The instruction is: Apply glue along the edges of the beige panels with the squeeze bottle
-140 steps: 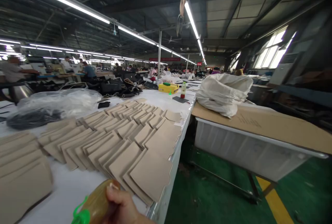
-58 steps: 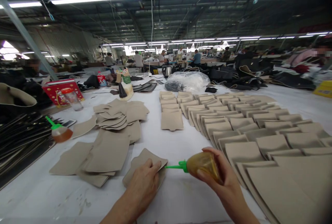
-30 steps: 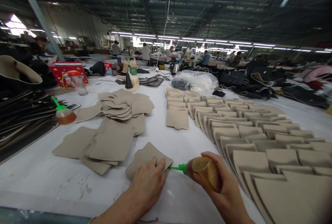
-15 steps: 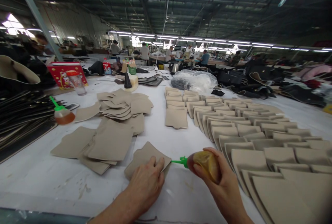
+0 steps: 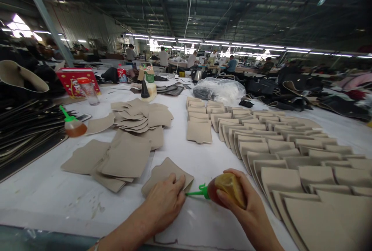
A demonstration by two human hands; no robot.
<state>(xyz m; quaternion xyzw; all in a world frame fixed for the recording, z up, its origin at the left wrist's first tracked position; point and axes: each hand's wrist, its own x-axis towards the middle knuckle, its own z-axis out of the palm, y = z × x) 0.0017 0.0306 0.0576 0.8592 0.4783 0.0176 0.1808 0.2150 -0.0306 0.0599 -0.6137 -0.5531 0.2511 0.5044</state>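
Observation:
My left hand [image 5: 165, 201] lies flat, fingers together, pressing down a small stack of beige cut pieces [image 5: 165, 171] on the white table [image 5: 49, 200]. My right hand [image 5: 244, 208] is wrapped round an amber squeeze bottle [image 5: 226, 189] with a green nozzle [image 5: 196, 193]. The nozzle tip points left and touches the near right edge of the piece beside my left fingers.
Rows of overlapping beige pieces [image 5: 279, 146] fill the right of the table. Loose piles of beige pieces [image 5: 128, 142] lie to the left, with a second amber bottle [image 5: 74, 126] and black strips [image 5: 23, 134]. A plastic bag [image 5: 221, 90] and a red box [image 5: 74, 82] stand further back. Other people work far behind.
Earlier I looked along the table's right end holding the bottle; then I turned to the pieces. In the last second the nozzle has dropped lower along the piece's right edge, towards my left fingers.

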